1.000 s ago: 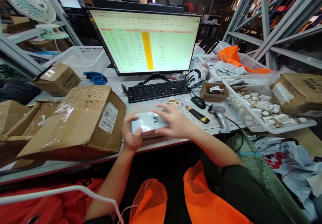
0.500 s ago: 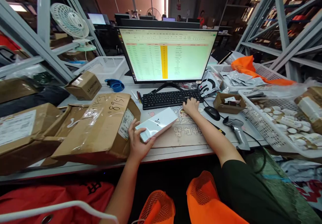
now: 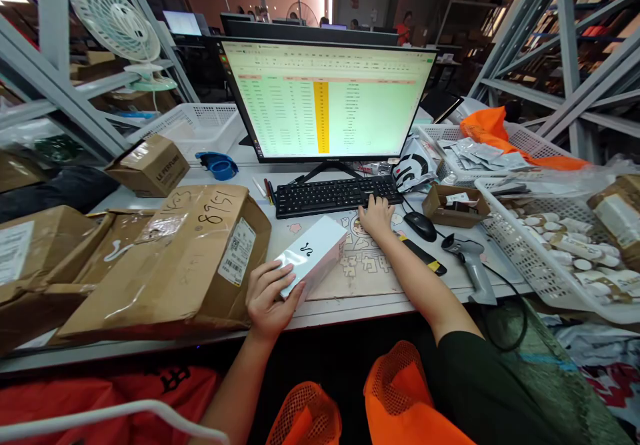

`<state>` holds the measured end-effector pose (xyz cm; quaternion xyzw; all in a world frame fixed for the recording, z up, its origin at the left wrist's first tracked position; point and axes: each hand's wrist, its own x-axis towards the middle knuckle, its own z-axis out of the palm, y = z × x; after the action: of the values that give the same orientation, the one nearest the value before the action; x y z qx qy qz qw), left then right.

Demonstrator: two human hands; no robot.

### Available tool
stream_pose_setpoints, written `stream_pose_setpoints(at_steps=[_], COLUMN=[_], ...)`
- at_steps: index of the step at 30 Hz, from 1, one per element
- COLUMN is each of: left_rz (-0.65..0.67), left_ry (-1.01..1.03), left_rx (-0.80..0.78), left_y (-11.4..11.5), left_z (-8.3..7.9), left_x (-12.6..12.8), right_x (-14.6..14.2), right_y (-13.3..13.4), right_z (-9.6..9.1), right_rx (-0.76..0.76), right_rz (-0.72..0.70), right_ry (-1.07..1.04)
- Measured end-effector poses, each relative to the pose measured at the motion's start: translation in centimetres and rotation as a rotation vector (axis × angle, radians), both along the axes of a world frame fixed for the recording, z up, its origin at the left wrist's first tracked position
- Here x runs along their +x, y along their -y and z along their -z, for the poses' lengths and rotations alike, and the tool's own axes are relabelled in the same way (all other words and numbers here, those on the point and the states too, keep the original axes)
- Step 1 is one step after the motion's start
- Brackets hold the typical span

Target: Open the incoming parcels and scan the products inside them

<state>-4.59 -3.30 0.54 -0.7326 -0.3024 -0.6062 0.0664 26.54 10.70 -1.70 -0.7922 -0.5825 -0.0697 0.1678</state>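
A long white box (image 3: 314,253) with a dark curly mark on top is gripped at its near end by my left hand (image 3: 270,298). Its far end points toward the black keyboard (image 3: 330,196), tilted over the desk mat (image 3: 365,275). My right hand (image 3: 377,217) rests with spread fingers on the right part of the keyboard's front edge, fingertips on the keys. Behind the keyboard stands a lit monitor (image 3: 290,115) showing a table with one yellow column. Beside the right hand lies a black mouse (image 3: 420,225).
Large cardboard boxes (image 3: 165,258) crowd the left of the desk. A barcode scanner (image 3: 469,265), a small open carton (image 3: 456,206) and a white basket of small containers (image 3: 545,278) stand on the right. A blue tape roll (image 3: 218,166) lies left of the monitor.
The view has shifted slightly, so the desk items sit a little differently. My left hand still grips the white box, now turned slightly; my right hand stays at the keyboard.
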Motion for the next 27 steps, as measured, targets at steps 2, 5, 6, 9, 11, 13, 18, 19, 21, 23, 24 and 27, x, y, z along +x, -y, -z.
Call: stream_pose_setpoints(at_steps=[2,5,6,9,11,13,18,19,21,23,24,27], left_rz=[0.005,-0.014,-0.020,-0.038,-0.050,-0.059,-0.048,-0.037,-0.013,0.001,0.005,0.006], left_ry=[-0.010,-0.027,-0.027,-0.024,-0.028,-0.032,-0.033,-0.032,-0.023,-0.013,-0.009,-0.010], left_rx=[0.009,0.017,0.022,0.029,0.034,0.038,0.052,0.056,0.057,0.051,0.049,0.035], left_y=[-0.1,-0.2,-0.2,-0.4,-0.4,-0.5,-0.7,-0.7,-0.7,-0.7,-0.6,-0.4], left_z=[0.2,0.7,0.9,1.3,1.5,1.7,2.4,2.5,2.5,2.5,2.4,2.2], left_x=[0.0,0.0,0.0,0.0,0.0,0.0,-0.3,-0.3,-0.5,-0.5,-0.5,-0.5], right_x=[0.3,0.7,0.9,0.9,0.8,0.7,1.2,1.4,1.9,2.2,2.2,1.7], right_y=[-0.1,-0.1,0.0,0.1,0.2,0.2,-0.5,-0.7,-1.1,-1.3,-1.2,-0.6], right_z=[-0.1,-0.1,0.0,0.1,0.1,0.1,0.0,-0.1,-0.3,-0.5,-0.6,-0.6], right_rx=[-0.010,-0.028,-0.034,-0.043,-0.048,-0.051,-0.038,-0.033,-0.030,-0.033,-0.030,-0.019], right_rz=[-0.001,0.000,-0.002,-0.017,-0.025,-0.026,0.006,0.017,0.032,0.032,0.026,-0.010], right_ry=[-0.010,-0.026,-0.029,-0.033,-0.036,-0.041,-0.065,-0.076,-0.097,-0.104,-0.101,-0.079])
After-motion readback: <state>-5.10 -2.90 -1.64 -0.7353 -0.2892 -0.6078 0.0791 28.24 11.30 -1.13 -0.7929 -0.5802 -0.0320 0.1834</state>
